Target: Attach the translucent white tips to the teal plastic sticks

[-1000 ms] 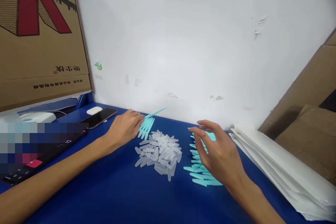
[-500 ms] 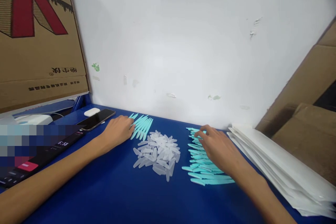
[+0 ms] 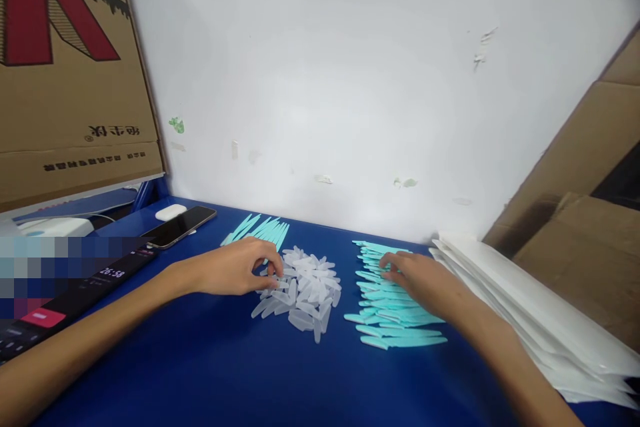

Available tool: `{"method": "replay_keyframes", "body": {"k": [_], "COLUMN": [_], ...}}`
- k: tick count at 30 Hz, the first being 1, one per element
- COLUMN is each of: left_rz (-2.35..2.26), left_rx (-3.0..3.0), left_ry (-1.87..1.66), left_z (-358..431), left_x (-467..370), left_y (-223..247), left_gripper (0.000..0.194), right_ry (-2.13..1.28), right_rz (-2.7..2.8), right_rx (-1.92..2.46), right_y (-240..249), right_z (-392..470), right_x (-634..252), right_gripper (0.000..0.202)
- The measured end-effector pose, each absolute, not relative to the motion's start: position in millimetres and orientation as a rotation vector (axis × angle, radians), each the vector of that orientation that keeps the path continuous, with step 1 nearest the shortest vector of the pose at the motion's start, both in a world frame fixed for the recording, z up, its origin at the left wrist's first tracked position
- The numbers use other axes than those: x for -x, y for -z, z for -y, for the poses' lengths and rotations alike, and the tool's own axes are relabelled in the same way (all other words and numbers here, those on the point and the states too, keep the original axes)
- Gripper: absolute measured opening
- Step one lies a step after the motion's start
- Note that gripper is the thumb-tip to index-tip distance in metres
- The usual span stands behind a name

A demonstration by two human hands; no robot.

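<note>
A loose heap of translucent white blade caps (image 3: 313, 287) lies on the blue table (image 3: 225, 360). At the heap's left edge is my left hand (image 3: 245, 267), its thumb and forefinger curved apart around the nearest caps. My right hand (image 3: 417, 277) rests over a column of turquoise eyebrow razors (image 3: 380, 313), fingers bent and thumb apart at their left ends. Part of that column is hidden under the right hand and wrist. A smaller group of turquoise razors (image 3: 273, 230) lies fanned out behind my left hand.
A dark phone (image 3: 183, 227) and a white case (image 3: 171, 212) lie at the back left, near a lit phone screen (image 3: 95, 287). White sheets or bags (image 3: 525, 320) are stacked at the right. Cardboard boxes (image 3: 75, 100) flank the white wall (image 3: 320, 80).
My left hand has moved right and toward me, from the fanned razors to the cap heap. My right hand has shifted slightly downward over the razor column. The view has shifted slightly.
</note>
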State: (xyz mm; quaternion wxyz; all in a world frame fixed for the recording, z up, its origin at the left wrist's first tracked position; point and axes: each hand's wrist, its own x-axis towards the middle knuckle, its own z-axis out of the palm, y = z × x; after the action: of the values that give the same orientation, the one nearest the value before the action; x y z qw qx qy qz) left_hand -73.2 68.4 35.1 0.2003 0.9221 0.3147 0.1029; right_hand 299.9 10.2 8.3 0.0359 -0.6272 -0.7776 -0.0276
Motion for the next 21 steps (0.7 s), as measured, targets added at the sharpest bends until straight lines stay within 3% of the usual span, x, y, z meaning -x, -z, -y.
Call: {"method": "replay_keyframes", "body": {"k": [9,21], "left_rz": [-0.906,-0.931], "left_rx": [-2.608,-2.610], "left_ry": [-0.266,-0.536], "left_z": [-65,-66], "left_x": [67,62], "left_y": [-26,-22], "left_gripper": [0.023,0.029], "right_ry": [0.106,0.332], "right_rz": [2.424,2.409], "right_rx": [1.914,1.950], "right_y": [-7,-1], "right_z": [-12,-14], "right_x": [-294,-293], "right_gripper": [0.017,0.020]}}
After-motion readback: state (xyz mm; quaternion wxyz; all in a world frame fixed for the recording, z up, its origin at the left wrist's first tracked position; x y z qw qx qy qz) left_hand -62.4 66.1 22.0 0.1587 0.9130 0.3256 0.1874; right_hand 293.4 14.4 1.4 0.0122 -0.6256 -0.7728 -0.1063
